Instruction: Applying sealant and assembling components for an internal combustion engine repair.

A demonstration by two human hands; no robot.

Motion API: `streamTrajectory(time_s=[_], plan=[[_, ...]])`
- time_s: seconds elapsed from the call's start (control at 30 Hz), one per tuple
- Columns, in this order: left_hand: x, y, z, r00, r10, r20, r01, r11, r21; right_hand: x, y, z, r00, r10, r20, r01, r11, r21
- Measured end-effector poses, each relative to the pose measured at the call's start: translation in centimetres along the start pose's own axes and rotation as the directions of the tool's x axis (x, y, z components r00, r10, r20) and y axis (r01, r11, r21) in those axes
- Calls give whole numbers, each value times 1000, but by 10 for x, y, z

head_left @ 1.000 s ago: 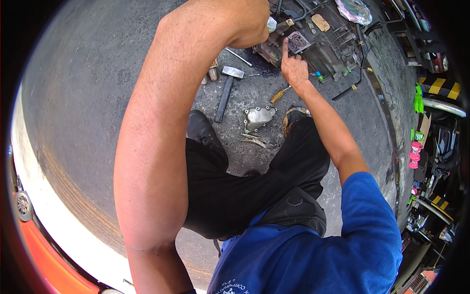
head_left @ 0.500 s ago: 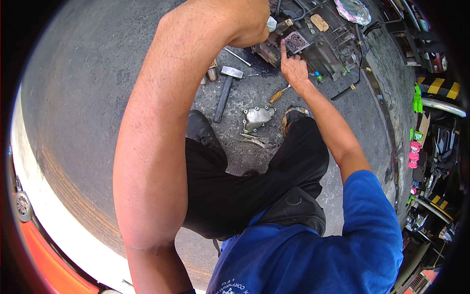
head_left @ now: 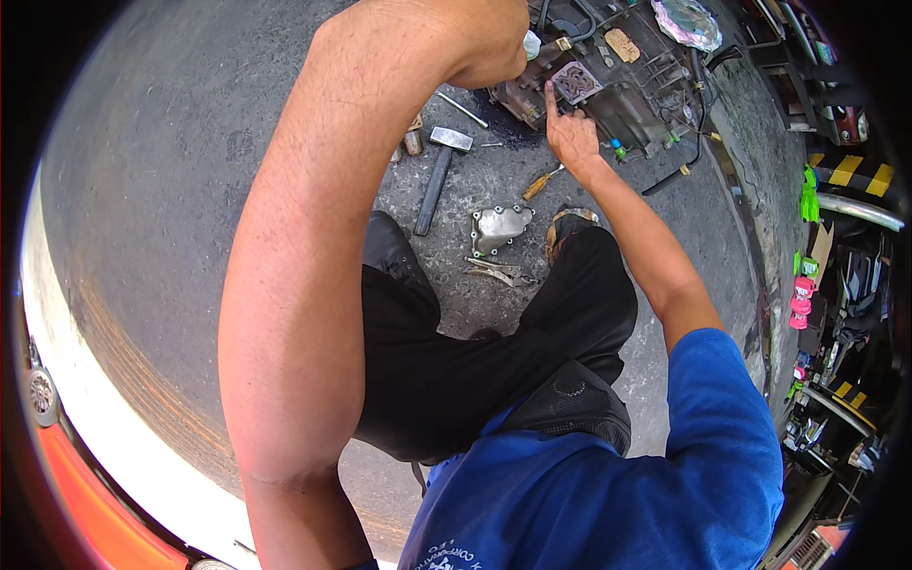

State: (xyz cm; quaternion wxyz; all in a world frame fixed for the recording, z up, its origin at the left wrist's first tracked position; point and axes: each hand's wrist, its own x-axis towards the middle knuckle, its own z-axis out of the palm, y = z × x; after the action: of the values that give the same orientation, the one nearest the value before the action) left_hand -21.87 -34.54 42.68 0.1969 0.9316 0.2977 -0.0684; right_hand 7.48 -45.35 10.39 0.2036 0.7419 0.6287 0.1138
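Observation:
A dark, greasy metal gearbox-like housing (head_left: 635, 116) lies on the ground at the top. My right hand (head_left: 574, 141) reaches its near side, index finger stretched out to the edge of a square opening (head_left: 576, 83) with a pale rim. The other fingers are partly curled, and nothing shows in them. My left hand (head_left: 489, 43) is bent over at the top left of the housing, closed around a small whitish piece (head_left: 531, 45) whose kind I cannot make out. Most of its fingers are hidden behind the hand and wrist.
Between my feet and the housing lie a hammer (head_left: 440, 180), a metal rod (head_left: 463, 109), a yellow-handled screwdriver (head_left: 542, 183), a silver metal cover (head_left: 500, 229) and locking pliers (head_left: 498, 272). Crumpled foil-like wrapping (head_left: 688, 24) sits at the top. Cluttered shelving (head_left: 855, 275) stands at right.
My left hand and the whitish piece have shifted very slightly to the right. My right index finger stays at the square opening's edge.

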Motion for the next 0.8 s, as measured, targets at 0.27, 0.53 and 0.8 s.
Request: streamTrajectory(time_s=[0.27,0.53,0.8], plan=[[6,3,-2,998,-32,58,31,999,15,-1,5,-4,1000,-1,-21,0,1000,-11],[0,2,-2,999,-26,34,26,1000,-5,-3,5,-5,997,-22,-79,24,999,27],[-2,1,0,1000,-14,6,14,1000,-16,-4,9,3,997,-49,-57,48,998,-27]])
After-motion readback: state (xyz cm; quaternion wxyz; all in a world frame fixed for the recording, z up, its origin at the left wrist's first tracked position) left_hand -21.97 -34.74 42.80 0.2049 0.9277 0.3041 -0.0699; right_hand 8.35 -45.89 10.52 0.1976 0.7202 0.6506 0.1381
